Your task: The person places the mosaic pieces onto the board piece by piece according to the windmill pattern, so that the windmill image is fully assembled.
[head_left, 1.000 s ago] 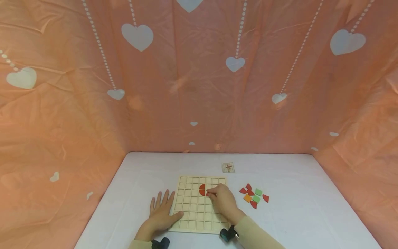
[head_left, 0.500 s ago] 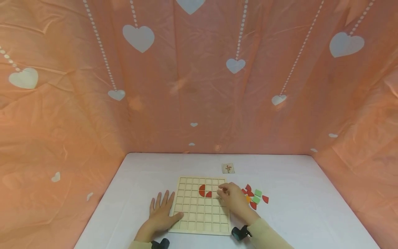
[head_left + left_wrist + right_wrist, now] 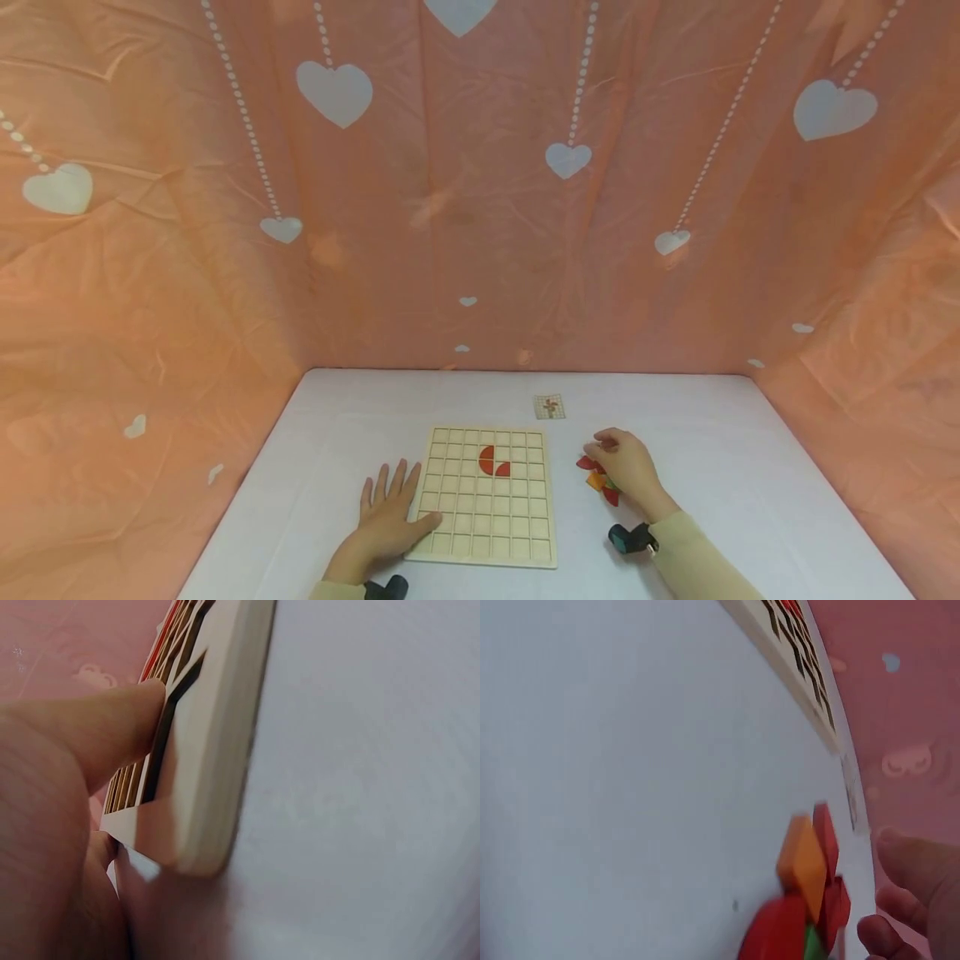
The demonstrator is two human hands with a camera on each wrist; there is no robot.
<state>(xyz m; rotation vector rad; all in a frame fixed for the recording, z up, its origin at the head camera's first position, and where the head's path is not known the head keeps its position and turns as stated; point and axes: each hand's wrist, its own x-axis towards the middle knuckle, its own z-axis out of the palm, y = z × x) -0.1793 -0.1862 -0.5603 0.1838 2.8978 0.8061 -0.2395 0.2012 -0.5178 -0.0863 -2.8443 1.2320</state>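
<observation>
A wooden grid board (image 3: pixel 487 517) lies on the table, with three red quarter-circle pieces (image 3: pixel 502 470) set in its upper cells. My left hand (image 3: pixel 386 521) rests with spread fingers beside the board's left edge, its thumb (image 3: pixel 127 720) on the board's frame. To the right of the board, my right hand (image 3: pixel 630 468) is above a group of loose pieces and hides part of them. An orange square piece (image 3: pixel 802 859), red pieces (image 3: pixel 776 930) and a bit of a green piece (image 3: pixel 814 943) show near its fingers. Nothing is visible between the right thumb and fingers.
A small card (image 3: pixel 550 407) printed with a grid and a red-brown pattern lies behind the board. White cloth covers the table (image 3: pixel 360 417). An orange curtain (image 3: pixel 495 208) with white hearts hangs at the back and sides.
My right hand has let go of a red quarter-circle on the board and moved right to the loose pieces. My left hand has stayed in place.
</observation>
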